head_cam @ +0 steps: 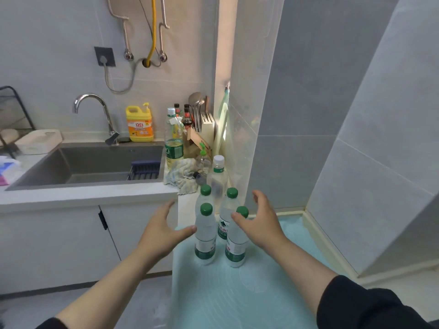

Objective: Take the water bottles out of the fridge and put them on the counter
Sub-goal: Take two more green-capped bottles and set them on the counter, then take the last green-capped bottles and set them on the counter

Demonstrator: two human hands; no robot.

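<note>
Several clear water bottles with green caps stand upright in a cluster on a pale blue mat (237, 293). The front left bottle (205, 236) and front right bottle (236, 243) stand before two rear ones (204, 198) (228, 210). A white-capped bottle (218, 179) stands behind them on the counter. My left hand (164, 230) is open just left of the front left bottle, thumb near its side. My right hand (259, 219) is open at the right of the cluster, fingertips by the front right bottle's cap. Neither hand holds anything. No fridge is in view.
A grey sink (95, 165) with a tap (95, 112) lies to the left. Yellow detergent (139, 123), an oil bottle (173, 141), sauce bottles, a knife block (207, 123) and a rag (183, 175) crowd the counter behind. A tiled wall (297, 115) rises right of the mat.
</note>
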